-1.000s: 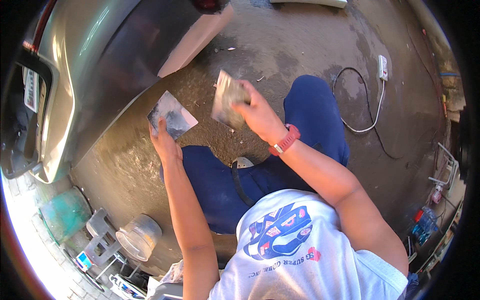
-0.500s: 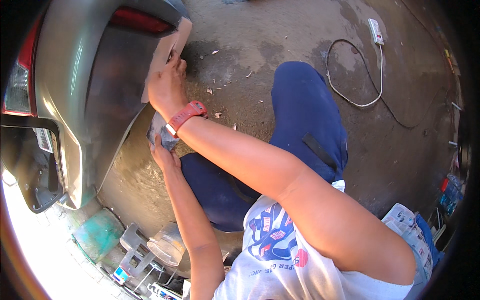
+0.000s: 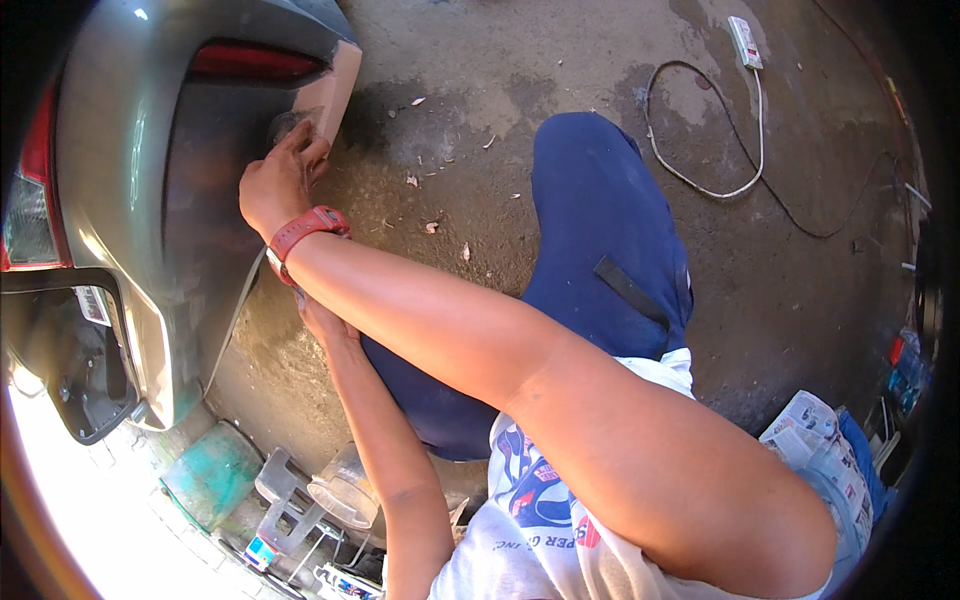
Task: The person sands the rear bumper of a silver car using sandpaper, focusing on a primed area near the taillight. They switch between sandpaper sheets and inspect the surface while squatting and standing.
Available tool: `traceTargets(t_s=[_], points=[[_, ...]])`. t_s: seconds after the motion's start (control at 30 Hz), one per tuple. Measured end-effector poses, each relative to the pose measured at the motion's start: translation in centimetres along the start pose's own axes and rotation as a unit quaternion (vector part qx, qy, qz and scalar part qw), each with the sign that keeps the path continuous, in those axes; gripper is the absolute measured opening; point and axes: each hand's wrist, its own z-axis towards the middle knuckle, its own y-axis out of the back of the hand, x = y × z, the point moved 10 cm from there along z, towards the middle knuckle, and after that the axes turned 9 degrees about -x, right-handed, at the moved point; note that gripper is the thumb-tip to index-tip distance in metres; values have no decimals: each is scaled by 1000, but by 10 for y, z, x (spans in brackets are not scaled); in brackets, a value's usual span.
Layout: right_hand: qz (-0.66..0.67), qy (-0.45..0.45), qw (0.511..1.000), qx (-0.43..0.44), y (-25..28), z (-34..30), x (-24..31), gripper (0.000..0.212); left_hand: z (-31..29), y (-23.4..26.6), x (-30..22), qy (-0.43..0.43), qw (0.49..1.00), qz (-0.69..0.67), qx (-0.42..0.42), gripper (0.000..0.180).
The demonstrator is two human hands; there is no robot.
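Note:
A grey car's rear bumper (image 3: pixel 130 200) with a red lamp (image 3: pixel 255 62) fills the upper left. My right hand (image 3: pixel 275 180), with a red wristband, reaches across to the bumper's bare pinkish corner (image 3: pixel 335 90) and presses a folded grey piece of sandpaper (image 3: pixel 287 124) against it. My left hand (image 3: pixel 322 322) sits low beside the bumper, mostly hidden under my right forearm, so what it holds does not show. I am crouched, with my blue trouser knee (image 3: pixel 600 200) to the right.
A white power strip (image 3: pixel 745 42) and its cable (image 3: pixel 700 180) lie on the concrete floor at the upper right. A green container (image 3: pixel 210 475), a clear plastic jar (image 3: pixel 345 485) and small tools sit at the lower left. Newspaper (image 3: pixel 820 440) lies at the lower right.
My right hand has moved left from open air onto the bumper's corner with the sandpaper. My left hand, holding a grey sheet before, has slipped under my right forearm.

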Motion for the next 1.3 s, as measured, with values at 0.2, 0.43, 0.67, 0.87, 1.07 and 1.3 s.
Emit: traceTargets(t_s=[0.2, 0.43, 0.67, 0.87, 1.07, 1.3], points=[[28, 30, 997, 67, -8, -8, 11, 81, -1, -12, -3, 6, 1000, 7, 19, 50], [38, 69, 996, 46, 6, -18, -9, 84, 2, -21, -4, 8, 999, 25, 21, 50], [12, 66, 997, 39, -7, -4, -17, 90, 3, -15, -2, 11, 999, 36, 11, 50], [9, 25, 998, 53, -10, 3, -10, 93, 1, -10, -1, 7, 999, 45, 1, 50], [49, 53, 990, 118, -9, -1, 11, 92, 3, -2, 4, 9, 999, 41, -4, 50], [36, 75, 994, 64, 20, 15, 4, 93, 17, -2, 11, 1, 1000, 7, 16, 47]])
